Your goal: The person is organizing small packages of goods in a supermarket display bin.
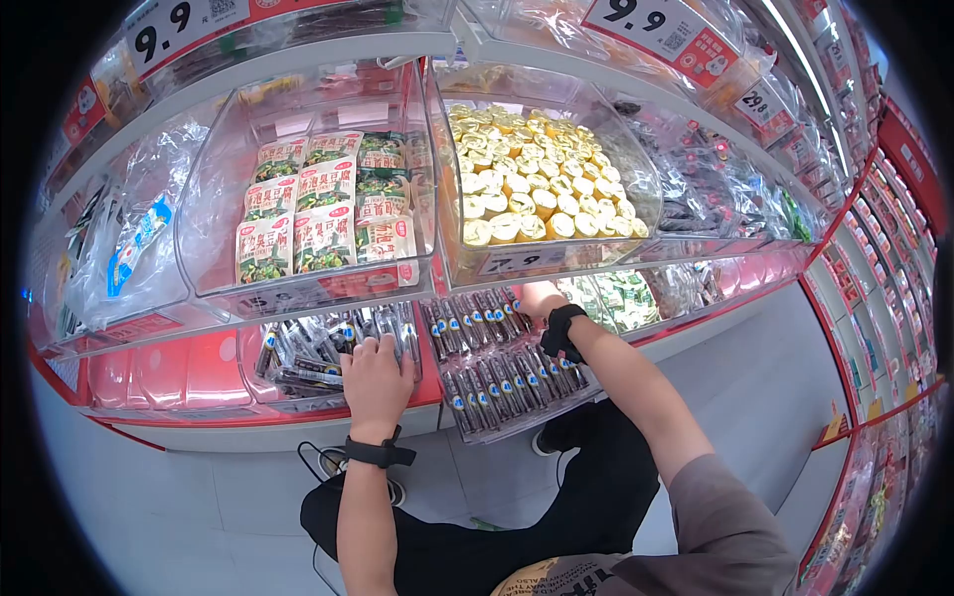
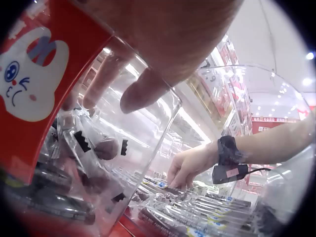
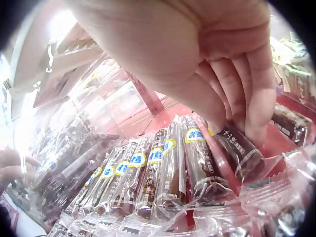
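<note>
My right hand point(image 1: 540, 298) reaches into the back of a clear bin of dark wrapped snack sticks. In the right wrist view its thumb and fingers pinch one dark snack stick point(image 3: 241, 150) at the right end of a row. The other sticks point(image 3: 138, 165) in that row stand side by side, their yellow and blue labels facing out. My left hand point(image 1: 378, 382) rests over the front of the neighbouring clear bin point(image 2: 160, 143), fingers relaxed and holding nothing. Loose wrapped snacks point(image 1: 303, 353) lie jumbled inside it.
Above are bins with tofu packets point(image 1: 323, 214) and gold-capped cups point(image 1: 542, 184), their shelf edge overhanging my hands. Green-and-white packets point(image 1: 626, 298) lie right of the sticks. A red-edged shelf point(image 1: 860, 288) stands far right. My knees are close below the lower bins.
</note>
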`<move>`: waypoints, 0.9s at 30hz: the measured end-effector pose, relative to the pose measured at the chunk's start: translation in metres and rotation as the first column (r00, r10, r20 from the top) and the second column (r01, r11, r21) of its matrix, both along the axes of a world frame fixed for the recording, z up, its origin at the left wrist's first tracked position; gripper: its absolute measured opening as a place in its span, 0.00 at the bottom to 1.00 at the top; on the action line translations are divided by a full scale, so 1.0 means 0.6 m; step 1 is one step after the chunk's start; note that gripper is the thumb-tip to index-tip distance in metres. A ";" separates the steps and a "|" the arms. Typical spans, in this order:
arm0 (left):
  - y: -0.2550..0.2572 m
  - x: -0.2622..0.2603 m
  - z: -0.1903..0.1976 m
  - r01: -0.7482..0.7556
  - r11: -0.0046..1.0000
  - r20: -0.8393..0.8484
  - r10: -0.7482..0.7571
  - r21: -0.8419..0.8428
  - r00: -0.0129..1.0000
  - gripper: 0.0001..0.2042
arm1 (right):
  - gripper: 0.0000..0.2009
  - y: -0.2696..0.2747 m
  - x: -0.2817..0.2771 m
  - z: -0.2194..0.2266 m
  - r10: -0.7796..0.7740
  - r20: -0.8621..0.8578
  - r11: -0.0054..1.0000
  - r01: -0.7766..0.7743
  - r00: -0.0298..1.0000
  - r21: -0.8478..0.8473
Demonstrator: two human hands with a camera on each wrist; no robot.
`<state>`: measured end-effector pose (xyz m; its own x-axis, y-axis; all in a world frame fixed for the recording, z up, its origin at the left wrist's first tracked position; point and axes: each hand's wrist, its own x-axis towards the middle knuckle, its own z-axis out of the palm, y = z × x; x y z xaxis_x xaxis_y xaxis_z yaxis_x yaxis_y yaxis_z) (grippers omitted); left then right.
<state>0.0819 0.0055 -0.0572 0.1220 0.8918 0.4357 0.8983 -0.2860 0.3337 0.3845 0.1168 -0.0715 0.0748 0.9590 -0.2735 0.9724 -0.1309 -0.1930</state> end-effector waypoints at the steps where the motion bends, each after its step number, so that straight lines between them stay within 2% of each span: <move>1: 0.005 -0.002 -0.006 -0.005 1.000 0.000 0.005 -0.028 1.000 0.14 | 0.18 0.001 0.000 -0.001 -0.009 -0.014 1.000 0.009 1.000 -0.007; 4: 0.013 -0.005 -0.010 -0.015 0.999 -0.003 0.015 -0.033 1.000 0.17 | 0.17 -0.003 -0.001 0.013 0.024 -0.009 0.999 -0.024 1.000 -0.028; 7: 0.020 -0.002 0.003 -0.046 0.979 0.002 0.048 -0.200 0.999 0.20 | 0.16 -0.005 -0.001 0.013 0.042 0.018 0.999 -0.042 0.999 -0.012; 11: 0.025 0.000 0.006 -0.091 0.965 -0.004 0.093 -0.244 0.996 0.21 | 0.15 -0.024 -0.029 0.055 0.059 0.098 0.996 -0.052 0.993 -0.070; 14: 0.022 0.005 0.008 -0.113 0.956 0.005 0.119 -0.272 0.993 0.23 | 0.13 -0.026 -0.028 0.057 0.105 0.142 0.994 -0.100 0.984 -0.044; 17: 0.020 0.004 0.013 -0.101 0.944 0.010 0.110 -0.314 0.994 0.26 | 0.13 -0.053 -0.053 0.122 0.186 0.178 0.967 -0.147 0.966 -0.210; 20: 0.024 0.000 0.006 -0.095 0.941 0.015 0.106 -0.324 0.994 0.31 | 0.11 -0.046 -0.047 0.108 0.153 0.137 0.962 -0.116 0.979 -0.247; 23: 0.025 0.003 0.008 -0.112 0.936 -0.013 0.115 -0.334 0.993 0.36 | 0.13 -0.062 -0.026 0.067 0.253 0.091 0.962 -0.260 0.963 0.086; 25: 0.025 0.004 0.002 -0.115 0.946 -0.037 0.109 -0.304 0.993 0.39 | 0.13 -0.075 -0.024 0.063 0.296 0.079 0.953 -0.300 0.952 0.043; 27: 0.023 0.001 0.007 -0.081 0.942 0.027 0.095 -0.326 0.995 0.39 | 0.13 -0.093 -0.031 0.080 0.354 0.032 0.935 -0.354 0.935 0.022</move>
